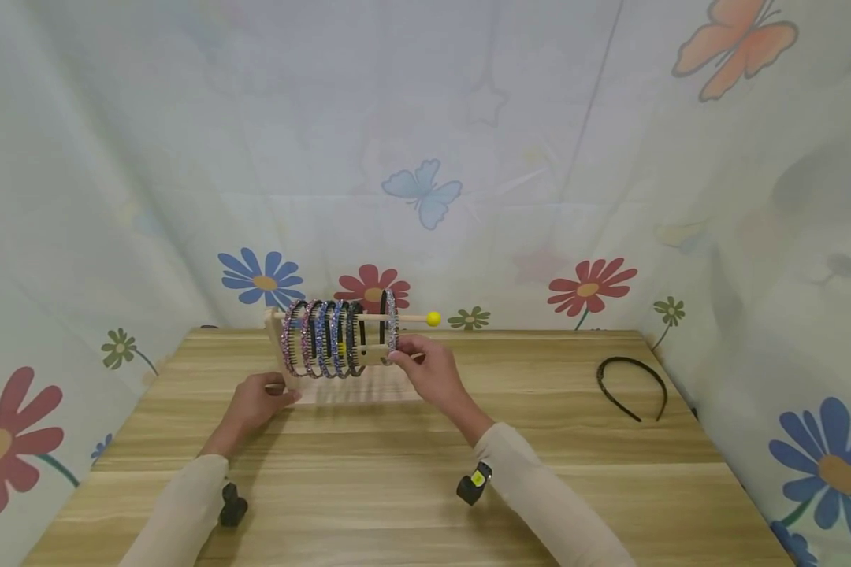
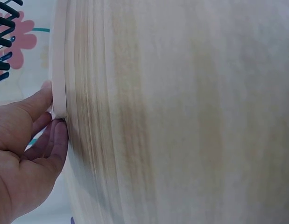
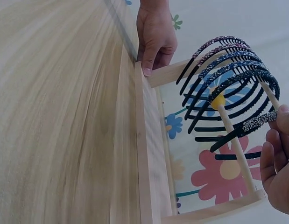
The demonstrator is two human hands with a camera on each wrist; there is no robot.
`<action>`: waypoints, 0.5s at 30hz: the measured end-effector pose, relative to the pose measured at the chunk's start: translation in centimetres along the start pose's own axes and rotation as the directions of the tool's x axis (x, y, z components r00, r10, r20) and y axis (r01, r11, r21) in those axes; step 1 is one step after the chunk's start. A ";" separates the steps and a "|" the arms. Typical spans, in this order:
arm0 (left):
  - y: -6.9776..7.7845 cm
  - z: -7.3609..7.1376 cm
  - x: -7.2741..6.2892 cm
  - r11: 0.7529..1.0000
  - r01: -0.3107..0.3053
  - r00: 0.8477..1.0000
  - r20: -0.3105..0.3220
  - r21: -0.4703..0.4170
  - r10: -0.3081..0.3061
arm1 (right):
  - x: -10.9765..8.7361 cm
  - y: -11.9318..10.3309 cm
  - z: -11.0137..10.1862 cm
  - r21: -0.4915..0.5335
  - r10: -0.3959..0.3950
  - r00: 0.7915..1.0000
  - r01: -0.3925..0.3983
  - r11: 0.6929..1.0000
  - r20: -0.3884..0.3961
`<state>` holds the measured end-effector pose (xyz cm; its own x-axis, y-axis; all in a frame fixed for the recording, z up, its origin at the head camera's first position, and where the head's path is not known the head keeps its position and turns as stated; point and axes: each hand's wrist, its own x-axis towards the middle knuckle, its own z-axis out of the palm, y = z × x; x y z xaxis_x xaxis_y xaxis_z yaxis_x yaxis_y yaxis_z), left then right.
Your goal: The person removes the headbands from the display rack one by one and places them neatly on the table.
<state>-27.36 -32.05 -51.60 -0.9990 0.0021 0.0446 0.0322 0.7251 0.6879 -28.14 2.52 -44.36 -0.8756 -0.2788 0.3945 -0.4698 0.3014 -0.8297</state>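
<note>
A wooden rack [image 3: 142,140] stands on the table, its upper dowel tipped with a yellow ball [image 1: 432,319]. Several glittery headbands [image 1: 324,339] in pink, blue and black hang in a row toward its left end. My right hand [image 1: 432,370] pinches a silver glitter headband [image 1: 392,315] by its lower front part; this band loops over the upper dowel, apart from the row, nearer the ball. At the rack's left end my left hand [image 1: 257,405] grips the corner of the base [image 2: 59,93], thumb and fingers on either side of it.
A plain black headband [image 1: 631,362] lies on the right side of the wooden table [image 1: 539,441]. Behind the table hangs a pale curtain [image 1: 503,236] printed with flowers and butterflies. The table's far edge runs close behind the rack.
</note>
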 end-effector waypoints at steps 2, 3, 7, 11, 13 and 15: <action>0.0 0.0 0.0 1.000 0.000 1.000 -0.002 0.001 0.000 | 0.1 -0.1 -0.2 0.008 -0.017 1.000 0.017 1.000 -0.007; 0.0 0.0 0.0 1.000 0.001 1.000 -0.002 0.000 -0.001 | 0.1 -0.1 -0.4 0.012 -0.023 1.000 0.023 1.000 -0.010; 0.1 0.0 -0.1 1.000 0.000 1.000 -0.004 -0.001 0.000 | 0.2 -0.4 -0.8 0.031 -0.034 0.999 0.035 0.999 -0.014; 0.1 0.0 -0.1 1.000 0.003 1.000 -0.008 -0.002 -0.003 | 0.2 -1.0 -1.2 0.035 -0.033 0.999 0.034 0.999 -0.017; 0.0 0.1 0.0 1.000 0.004 1.000 -0.009 -0.003 -0.004 | 0.2 -1.4 -1.4 0.037 -0.037 0.999 0.038 0.999 -0.019; 0.0 0.1 0.0 1.000 0.003 1.000 -0.009 -0.001 -0.003 | 0.2 -1.8 -1.6 0.033 -0.042 0.999 0.042 0.999 -0.020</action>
<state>-27.37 -32.01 -51.69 -0.9988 -0.0063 0.0489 0.0292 0.7241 0.6891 -27.62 3.42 -42.18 -0.8573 -0.2730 0.4364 -0.5024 0.2590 -0.8249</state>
